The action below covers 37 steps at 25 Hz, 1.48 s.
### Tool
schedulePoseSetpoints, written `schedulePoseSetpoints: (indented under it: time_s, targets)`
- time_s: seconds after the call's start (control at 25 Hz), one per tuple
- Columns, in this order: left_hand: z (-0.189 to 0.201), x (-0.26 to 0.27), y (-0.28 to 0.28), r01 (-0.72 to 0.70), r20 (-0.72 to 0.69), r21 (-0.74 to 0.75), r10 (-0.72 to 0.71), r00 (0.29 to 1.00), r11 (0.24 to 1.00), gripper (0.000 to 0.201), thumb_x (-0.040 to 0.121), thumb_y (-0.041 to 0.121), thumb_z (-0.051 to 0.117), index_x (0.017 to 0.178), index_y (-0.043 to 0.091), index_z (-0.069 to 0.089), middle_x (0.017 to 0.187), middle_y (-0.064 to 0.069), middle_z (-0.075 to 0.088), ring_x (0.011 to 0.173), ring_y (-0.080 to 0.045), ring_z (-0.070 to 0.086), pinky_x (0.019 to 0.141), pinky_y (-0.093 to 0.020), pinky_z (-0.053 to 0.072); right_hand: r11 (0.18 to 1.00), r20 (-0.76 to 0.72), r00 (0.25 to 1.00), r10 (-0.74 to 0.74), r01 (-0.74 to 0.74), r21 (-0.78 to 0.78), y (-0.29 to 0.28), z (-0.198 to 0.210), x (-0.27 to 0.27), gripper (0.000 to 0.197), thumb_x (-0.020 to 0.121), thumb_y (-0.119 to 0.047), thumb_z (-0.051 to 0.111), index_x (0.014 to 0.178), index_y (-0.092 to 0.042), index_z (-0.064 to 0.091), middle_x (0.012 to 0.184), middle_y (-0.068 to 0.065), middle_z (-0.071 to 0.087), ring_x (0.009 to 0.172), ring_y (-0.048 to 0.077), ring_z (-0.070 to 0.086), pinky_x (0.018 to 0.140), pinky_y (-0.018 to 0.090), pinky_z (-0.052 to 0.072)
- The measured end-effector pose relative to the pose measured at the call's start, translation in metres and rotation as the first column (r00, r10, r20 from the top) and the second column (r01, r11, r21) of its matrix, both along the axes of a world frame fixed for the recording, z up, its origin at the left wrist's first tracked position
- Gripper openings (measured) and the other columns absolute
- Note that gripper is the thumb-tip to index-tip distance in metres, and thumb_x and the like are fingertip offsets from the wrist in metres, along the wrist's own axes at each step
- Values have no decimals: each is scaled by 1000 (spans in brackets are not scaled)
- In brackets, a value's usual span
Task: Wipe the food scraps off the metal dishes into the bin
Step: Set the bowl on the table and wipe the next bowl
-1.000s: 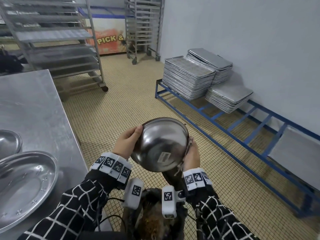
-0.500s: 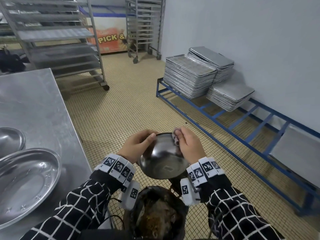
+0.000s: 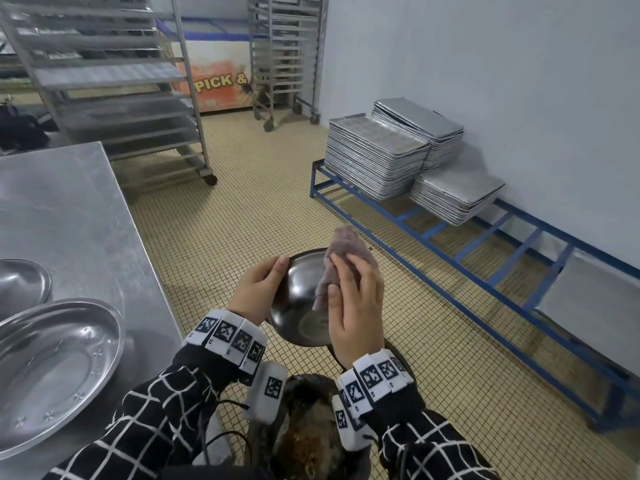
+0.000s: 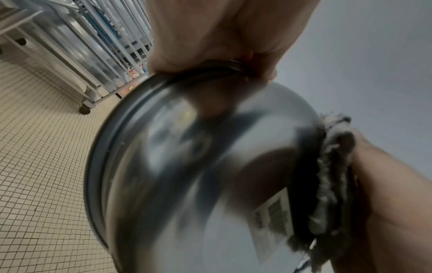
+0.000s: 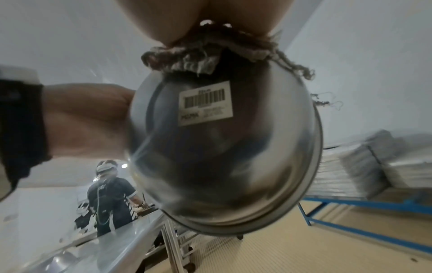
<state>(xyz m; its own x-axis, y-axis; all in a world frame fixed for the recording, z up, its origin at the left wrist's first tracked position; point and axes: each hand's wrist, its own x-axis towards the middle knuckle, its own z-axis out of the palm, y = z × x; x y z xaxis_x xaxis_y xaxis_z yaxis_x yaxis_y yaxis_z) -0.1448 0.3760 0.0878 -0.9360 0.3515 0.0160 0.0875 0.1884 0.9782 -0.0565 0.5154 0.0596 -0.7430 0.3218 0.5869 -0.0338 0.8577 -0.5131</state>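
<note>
Head view: left hand (image 3: 258,292) grips the rim of a round shiny steel bowl (image 3: 298,306), thumb over the near-left edge. Bowl is held in the air, tilted, directly above a dark round bin (image 3: 311,441) with brown food scraps inside. Right hand (image 3: 356,306) presses a crumpled greyish-purple cloth (image 3: 341,258) against the bowl's inside, fingers mostly straight over it, thumb pinning the lower edge. Two more shallow oval steel dishes (image 3: 59,368) sit on the grey steel table (image 3: 69,216) at left. Stacks of flat metal trays (image 3: 377,157) rest on a low blue frame rack (image 3: 450,237) by the wall.

Left wrist view: left hand (image 4: 224,37) clamped on the bowl (image 4: 187,175) rim at top, fingers curled over the edge. Bowl underside faces the camera, blurred. Cloth (image 4: 332,166) bunched at the right rim, right hand (image 4: 385,194) behind it.

Right wrist view: bowl (image 5: 222,147) underside with a white barcode label (image 5: 205,103). Cloth (image 5: 205,55) squeezed between right hand (image 5: 210,18) and the top rim. Left hand (image 5: 88,118) holds the left side. Another person (image 5: 112,199) stands at the far end of the table (image 5: 105,245).
</note>
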Motion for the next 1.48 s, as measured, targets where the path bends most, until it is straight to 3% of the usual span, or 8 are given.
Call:
schedulePoseSetpoints:
  time_s: [0.24, 0.4, 0.48, 0.6, 0.8, 1.0, 1.28, 1.48]
  targets:
    - [6, 2, -14, 19, -34, 66, -17, 999, 998, 40, 97, 41, 41, 91, 11, 67, 85, -13, 67, 76, -19, 62, 68, -27, 51, 650, 163, 984, -74, 172, -741, 12, 8, 7, 41, 101, -43, 28, 135, -30, 46, 125, -5, 50, 119, 13, 49, 87, 25, 41]
    - [13, 7, -26, 44, -86, 76, -37, 996, 996, 60, 85, 61, 43, 76, 5, 65, 67, -8, 60, 64, -17, 57, 72, -21, 46, 111, 220, 969, 115, 208, -972, 19, 20, 6, 69, 84, -73, 36, 115, -16, 59, 107, 9, 66, 101, 31, 62, 93, 47, 48]
    - [12, 16, -32, 16, -146, 69, -6, 989, 997, 55, 81, 67, 48, 59, 19, 64, 64, -1, 57, 63, -13, 53, 73, -20, 44, -3, 143, 962, 233, 148, -989, 16, 31, 9, 69, 81, -70, 46, 117, -13, 59, 113, 21, 64, 104, 48, 59, 92, 62, 45]
    - [5, 32, -43, -28, -364, -102, -11, 931, 994, 41, 87, 57, 45, 55, 35, 58, 80, 9, 55, 87, -12, 50, 82, -30, 37, 71, 167, 944, 283, 153, -986, 12, 50, 12, 26, 90, -23, 53, 114, -13, 56, 113, 20, 60, 93, 36, 63, 74, 49, 56]
    - [-8, 59, -65, -250, -366, -160, 178, 914, 955, 10, 84, 40, 56, 94, 40, 55, 124, 16, 37, 122, -20, 37, 96, -55, 45, 227, 284, 867, 409, 205, -952, -5, 52, 12, 37, 86, 0, 46, 121, -13, 49, 110, 17, 56, 93, 35, 61, 77, 53, 56]
    - [3, 88, -122, -544, -62, -11, 542, 838, 839, 48, 95, 11, 51, 140, 19, 36, 114, 5, 52, 92, -2, 54, 83, -11, 42, 300, 285, 728, 623, 114, -947, -52, 50, 15, 28, 89, -1, 48, 113, -16, 52, 109, 14, 57, 93, 31, 63, 76, 47, 58]
    - [16, 129, -252, -703, -28, -103, 704, 709, 704, 42, 81, 15, 54, 117, 35, 52, 92, 9, 62, 87, -21, 62, 87, -46, 52, 566, 351, 604, 716, -208, -798, -159, 51, 3, 13, 86, -9, 62, 96, -17, 61, 96, 13, 68, 82, 28, 70, 73, 47, 59]
    - [30, 142, -348, -730, -104, -150, 724, 682, 666, 37, 86, 9, 54, 116, 29, 50, 92, 2, 63, 74, -19, 62, 71, -36, 55, 666, 342, 621, 706, -416, -619, -255, 64, -8, 10, 84, -14, 64, 93, -15, 61, 88, 11, 67, 77, 27, 68, 70, 43, 59]
